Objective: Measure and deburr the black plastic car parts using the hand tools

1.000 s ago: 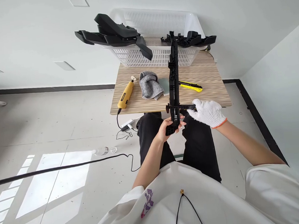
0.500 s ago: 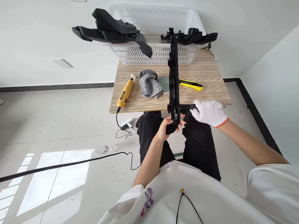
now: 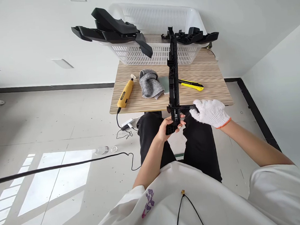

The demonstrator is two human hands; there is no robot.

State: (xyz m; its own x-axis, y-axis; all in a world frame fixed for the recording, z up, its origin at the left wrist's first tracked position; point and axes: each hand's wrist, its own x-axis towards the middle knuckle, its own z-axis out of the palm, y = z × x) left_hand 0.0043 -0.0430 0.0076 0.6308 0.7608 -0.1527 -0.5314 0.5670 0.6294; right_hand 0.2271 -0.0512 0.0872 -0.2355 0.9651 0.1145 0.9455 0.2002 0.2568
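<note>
A long black plastic part (image 3: 173,76) with ribs and clips stands lengthwise over the table's front edge. My bare left hand (image 3: 164,128) is closed round its near end, fingertips showing on the right side. A short black bar (image 3: 186,107) crosses the part near that end and sticks out to the right. My right hand (image 3: 209,113), in a white knit glove with an orange cuff, is closed on the bar's outer end. Whether the bar belongs to the part or is separate, I cannot tell. The glove hides its tip.
On the wood-grain table (image 3: 206,66) lie a yellow rotary tool (image 3: 125,93), a grey cloth (image 3: 150,84), a greenish flat piece (image 3: 164,84) and a yellow utility knife (image 3: 191,84). Behind, a white basket (image 3: 158,53) carries black parts (image 3: 117,28). A cable (image 3: 91,160) crosses the floor.
The long part has shifted very slightly left. My gloved right hand has moved slightly, with its grip unchanged.
</note>
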